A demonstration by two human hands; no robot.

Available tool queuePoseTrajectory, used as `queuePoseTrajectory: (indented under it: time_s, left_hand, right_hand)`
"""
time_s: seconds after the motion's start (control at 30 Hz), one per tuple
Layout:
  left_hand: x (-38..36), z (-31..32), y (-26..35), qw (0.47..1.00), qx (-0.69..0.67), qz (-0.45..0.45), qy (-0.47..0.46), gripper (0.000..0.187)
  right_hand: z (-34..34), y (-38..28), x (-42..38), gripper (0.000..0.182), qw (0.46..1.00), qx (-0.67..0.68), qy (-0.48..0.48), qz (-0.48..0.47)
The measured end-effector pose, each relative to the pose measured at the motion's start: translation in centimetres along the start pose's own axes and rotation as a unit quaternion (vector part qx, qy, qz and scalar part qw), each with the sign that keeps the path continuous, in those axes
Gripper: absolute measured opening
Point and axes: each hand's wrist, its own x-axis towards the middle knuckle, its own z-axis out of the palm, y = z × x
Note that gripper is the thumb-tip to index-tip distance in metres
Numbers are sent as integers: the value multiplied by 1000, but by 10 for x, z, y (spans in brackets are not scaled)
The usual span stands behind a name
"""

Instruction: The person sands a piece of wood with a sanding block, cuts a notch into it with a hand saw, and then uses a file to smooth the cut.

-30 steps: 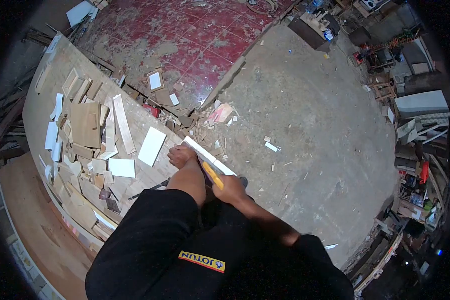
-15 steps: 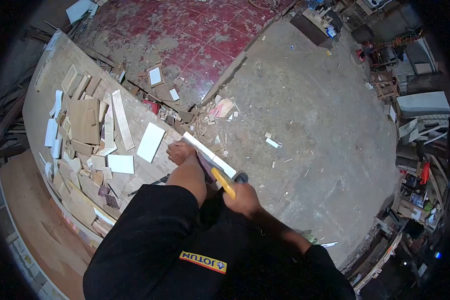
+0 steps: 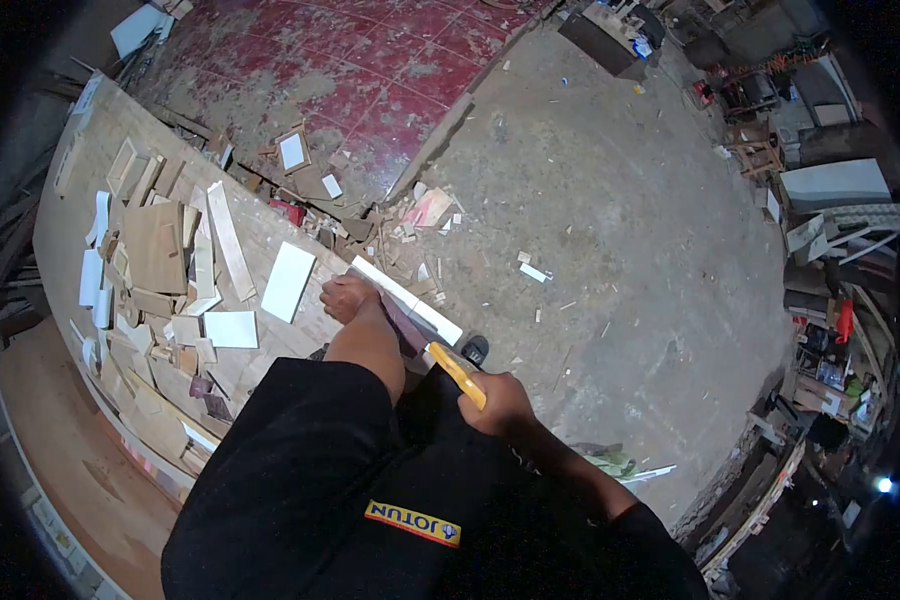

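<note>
A long white-faced board lies along the edge of the worktable, its right end sticking out past the edge. My left hand is beside the board's left side with fingers curled down at it; the fingertips are partly hidden. In my right hand is the yellow handle of a handsaw, fingers wrapped round it. The saw's dark blade runs from the handle up toward my left hand, close along the board. Where its teeth meet the board I cannot make out.
Left of my hand lie white panels, a long wood strip and a heap of brown offcuts. Scraps litter the concrete floor. A sandalled foot shows below the board. Clutter lines the right side.
The handsaw has been drawn back toward my body, to the lower right, with my right hand. My left hand stays by the board. The whole view has shifted slightly.
</note>
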Motion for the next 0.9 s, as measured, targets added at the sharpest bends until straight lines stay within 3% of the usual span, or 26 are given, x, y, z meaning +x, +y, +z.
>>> queuePoseTrajectory:
  time_s: [0.23, 0.3, 0.33, 0.43, 0.53, 0.67, 0.73, 0.77, 0.83, 0.9]
  left_hand:
    - [7, 11, -6, 1000, 18, 15, -4, 36]
    - [12, 12, -3, 1000, 10, -2, -5, 36]
    - [12, 12, -11, 999, 27, 15, -21, 35]
    - [5, 11, 0, 1000, 24, 5, -17, 32]
    - [6, 8, -3, 999, 35, 14, 3, 32]
    - [8, 6, -1, 999, 30, 21, 13, 32]
    - [6, 4, -1, 999, 45, 25, -11, 33]
    - [6, 8, -6, 999, 45, 24, -10, 33]
    - [11, 18, -11, 997, 44, 66, 3, 34]
    - [6, 11, -9, 999, 27, 36, 7, 34]
  right_hand:
    - [73, 4, 99, 31, 996, -63, 44, -42]
    - [88, 10, 107, 32, 990, -58, 99, -88]
    - [70, 3, 95, 32, 998, -43, 40, -17]
    - [62, 19, 70, 34, 995, -2, 63, -76]
    - [42, 11, 25, 32, 996, 13, 67, -51]
    - [37, 2, 42, 31, 998, 2, 51, -35]
    - [48, 5, 81, 32, 990, 20, 92, -110]
    - [48, -3, 97, 32, 990, 20, 91, -110]
    - [48, -17, 126, 36, 998, -53, 28, -13]
    - [61, -5, 117, 36, 999, -42, 31, -13]
